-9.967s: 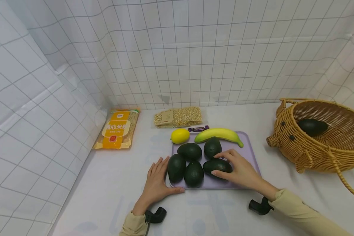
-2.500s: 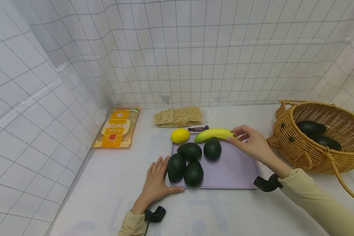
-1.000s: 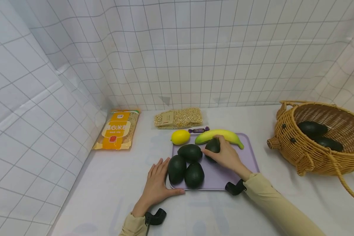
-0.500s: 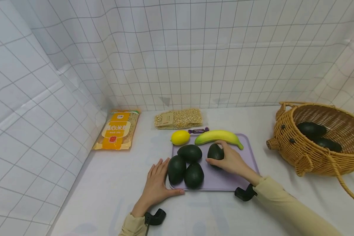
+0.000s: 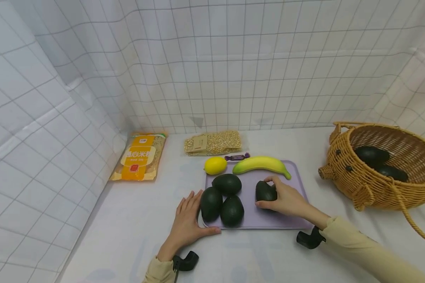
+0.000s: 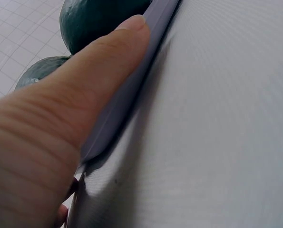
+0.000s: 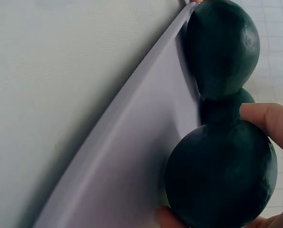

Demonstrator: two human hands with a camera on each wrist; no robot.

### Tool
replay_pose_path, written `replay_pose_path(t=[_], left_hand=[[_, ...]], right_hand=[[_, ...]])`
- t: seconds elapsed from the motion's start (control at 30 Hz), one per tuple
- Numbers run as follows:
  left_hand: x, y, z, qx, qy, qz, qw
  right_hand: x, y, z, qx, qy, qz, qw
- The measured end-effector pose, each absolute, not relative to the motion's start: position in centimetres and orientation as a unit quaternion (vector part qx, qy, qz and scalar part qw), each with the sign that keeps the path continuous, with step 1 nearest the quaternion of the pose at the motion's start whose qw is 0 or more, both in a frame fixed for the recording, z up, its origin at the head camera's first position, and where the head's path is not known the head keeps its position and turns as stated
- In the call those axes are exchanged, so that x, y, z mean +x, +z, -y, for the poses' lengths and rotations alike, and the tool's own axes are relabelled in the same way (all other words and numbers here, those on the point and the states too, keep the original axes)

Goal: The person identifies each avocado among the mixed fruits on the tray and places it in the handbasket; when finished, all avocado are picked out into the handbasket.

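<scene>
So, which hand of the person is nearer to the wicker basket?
Right. The right hand holds an avocado left of the wicker basket; the left hand is farther left, by the near left corner of the tray.

This looks like a staged booth for recording, lab-like in feel; what sort of building it stands in cannot be told. White cloth (image 5: 226, 78) with thin grey grid lines hangs in creases behind the far edge of a white tabletop (image 5: 120, 228) and along its left and right edges, like a screen. Groceries such as an orange bag (image 5: 139, 157) by the far left corner sit out as props might, and black wrist cameras (image 5: 311, 238) show on both arms.
</scene>
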State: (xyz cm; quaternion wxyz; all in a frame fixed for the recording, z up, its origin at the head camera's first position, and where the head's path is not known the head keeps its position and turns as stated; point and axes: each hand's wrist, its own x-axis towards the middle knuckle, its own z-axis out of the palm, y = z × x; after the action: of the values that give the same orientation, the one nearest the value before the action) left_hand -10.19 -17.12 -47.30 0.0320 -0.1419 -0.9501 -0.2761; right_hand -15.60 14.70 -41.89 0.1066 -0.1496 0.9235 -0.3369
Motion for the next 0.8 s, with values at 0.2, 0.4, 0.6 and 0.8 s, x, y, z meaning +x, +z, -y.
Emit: replay_pose_path(t=[0.2, 0.4, 0.6, 0.8], left_hand=[[-10.1, -47.3, 17.2, -0.145, -0.276, 0.949, 0.035], [-10.1, -47.4, 17.2, -0.143, -0.275, 0.950, 0.031], [-10.1, -47.3, 17.1, -0.140, -0.277, 0.950, 0.030], [-10.0, -47.3, 17.1, -0.140, -0.278, 0.950, 0.029]], right_hand=[[-15.1, -40.5, -15.8, -0.180, -0.346, -0.914, 0.108], [-14.4, -38.6, -16.6, -0.196, -0.350, -0.910, 0.102], [-13.8, -37.1, -17.5, -0.192, -0.347, -0.914, 0.082], [-13.4, -35.7, -18.6, -0.212, -0.347, -0.912, 0.048]])
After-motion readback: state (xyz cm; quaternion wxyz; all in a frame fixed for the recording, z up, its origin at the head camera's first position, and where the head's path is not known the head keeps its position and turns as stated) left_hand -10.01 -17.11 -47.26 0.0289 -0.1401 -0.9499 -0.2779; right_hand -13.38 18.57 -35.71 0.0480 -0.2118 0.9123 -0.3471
